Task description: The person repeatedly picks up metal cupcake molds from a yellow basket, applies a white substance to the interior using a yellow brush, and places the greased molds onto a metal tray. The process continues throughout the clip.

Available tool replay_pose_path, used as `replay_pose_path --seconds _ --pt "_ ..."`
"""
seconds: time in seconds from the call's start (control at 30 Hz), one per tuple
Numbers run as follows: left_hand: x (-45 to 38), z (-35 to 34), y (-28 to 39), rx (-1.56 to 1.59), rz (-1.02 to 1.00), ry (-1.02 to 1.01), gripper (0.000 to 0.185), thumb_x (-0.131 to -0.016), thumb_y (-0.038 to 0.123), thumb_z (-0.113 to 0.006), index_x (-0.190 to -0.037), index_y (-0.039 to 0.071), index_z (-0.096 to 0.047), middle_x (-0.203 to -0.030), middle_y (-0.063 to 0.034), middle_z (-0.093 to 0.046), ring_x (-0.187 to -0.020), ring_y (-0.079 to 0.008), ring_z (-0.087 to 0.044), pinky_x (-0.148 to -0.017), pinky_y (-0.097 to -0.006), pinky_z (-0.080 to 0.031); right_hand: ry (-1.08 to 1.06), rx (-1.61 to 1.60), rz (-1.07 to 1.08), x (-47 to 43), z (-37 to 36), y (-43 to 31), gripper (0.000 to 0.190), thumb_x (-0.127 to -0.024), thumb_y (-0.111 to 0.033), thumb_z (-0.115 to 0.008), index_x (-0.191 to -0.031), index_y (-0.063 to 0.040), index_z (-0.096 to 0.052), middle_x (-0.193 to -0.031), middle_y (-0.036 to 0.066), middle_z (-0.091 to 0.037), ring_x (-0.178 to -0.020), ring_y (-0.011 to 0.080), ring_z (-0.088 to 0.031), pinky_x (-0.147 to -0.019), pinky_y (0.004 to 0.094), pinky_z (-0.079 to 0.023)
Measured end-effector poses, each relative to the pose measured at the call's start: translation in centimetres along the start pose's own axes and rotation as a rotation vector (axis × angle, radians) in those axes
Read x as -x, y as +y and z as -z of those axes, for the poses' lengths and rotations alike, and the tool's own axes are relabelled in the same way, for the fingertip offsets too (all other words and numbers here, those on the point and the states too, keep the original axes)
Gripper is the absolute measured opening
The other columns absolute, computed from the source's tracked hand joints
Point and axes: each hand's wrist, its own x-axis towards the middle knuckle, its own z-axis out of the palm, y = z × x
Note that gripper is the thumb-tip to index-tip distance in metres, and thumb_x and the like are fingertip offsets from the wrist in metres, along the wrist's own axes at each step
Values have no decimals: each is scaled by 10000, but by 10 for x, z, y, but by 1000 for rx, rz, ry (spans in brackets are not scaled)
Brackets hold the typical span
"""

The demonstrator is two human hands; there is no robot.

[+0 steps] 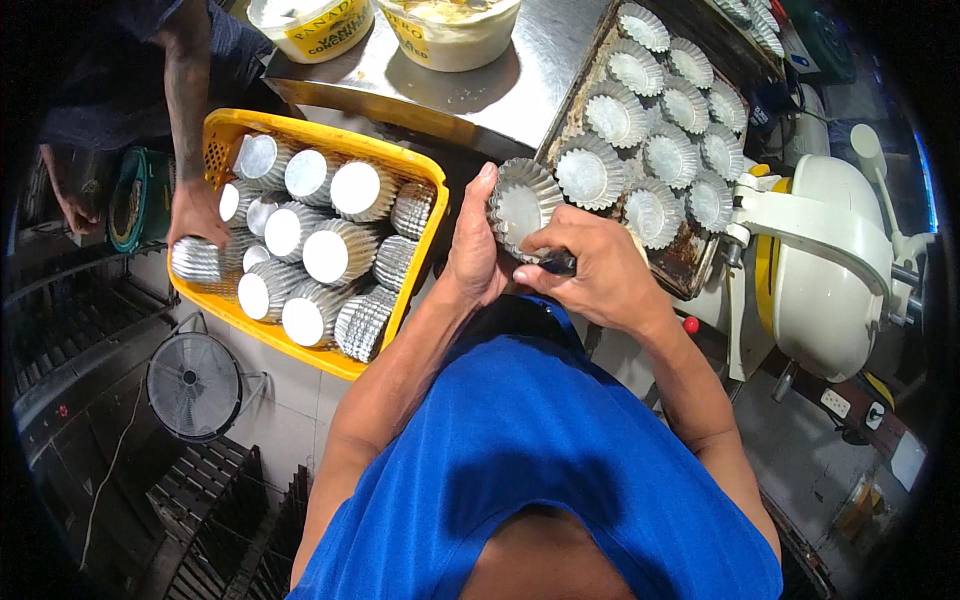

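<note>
My left hand (474, 244) grips a fluted metal baking tin (521, 206), tilted so that its inside faces up at me. Over the tin's near rim, my right hand (604, 262) is closed around a tool with a dark handle (559, 261); its working end is hidden by my fingers. Just beyond my right hand lies a worn baking tray (684, 261) with several fluted tins (589, 172) set on it, openings up. To the left, a yellow plastic crate (322, 135) holds many stacked fluted tins (326, 251), most lying on their sides.
Another person's hand (196, 210) holds a tin stack (196, 259) at the crate's left end. Two plastic tubs (322, 34) stand on a steel table (540, 82). A white stand mixer (832, 270) is at right. A floor fan (193, 386) and green bucket (135, 199) are at left.
</note>
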Motion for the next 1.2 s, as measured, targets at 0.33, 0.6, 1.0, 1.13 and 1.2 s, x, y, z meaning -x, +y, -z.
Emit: replay_pose_path --seconds 0.33,0.6,1.0,1.13,1.2 --pt "9 29 20 105 -136 87 595 -1062 580 -425 -1299 66 -607 -1108 -85 -715 -962 -223 -722 -790 -423 -625 -118 -51 166 -43 12 -12 191 -894 -168 -776 -980 -3 -739 -876 148 -690 -816 338 -683 -756 405 -534" --pt "59 65 62 158 -531 312 684 -1026 649 -416 -1316 50 -573 -1104 -141 -730 -942 -276 -752 -730 -480 -661 -271 -934 -308 -198 29 -10 230 -996 -238 -706 -847 -98 -600 -701 -46 -511 -506 37 -348 -537 248 -347" --pt "86 79 76 257 -655 249 726 -1030 668 -394 -1314 28 -589 -1088 -142 -736 -938 -315 -753 -757 -491 -647 -62 -1063 -644 -285 -47 11 150 -1019 -150 -638 -900 -109 -557 -699 -39 -455 -504 83 -339 -502 265 -336" --pt "67 74 84 244 -667 293 633 -1037 612 -470 -1264 40 -620 -1094 -116 -736 -945 -291 -747 -797 -488 -636 -83 -566 -168 -238 -31 -52 81 -970 -91 -628 -896 -57 -635 -715 8 -571 -617 206 -566 -583 382 -471" --pt "54 70 87 373 -681 316 550 -1046 573 -494 -1254 82 -628 -1120 -82 -725 -1002 -235 -722 -896 -430 -600 -40 -61 247 -196 -31 -77 88 -878 -36 -647 -960 -45 -679 -789 87 -668 -755 318 -687 -694 435 -545"
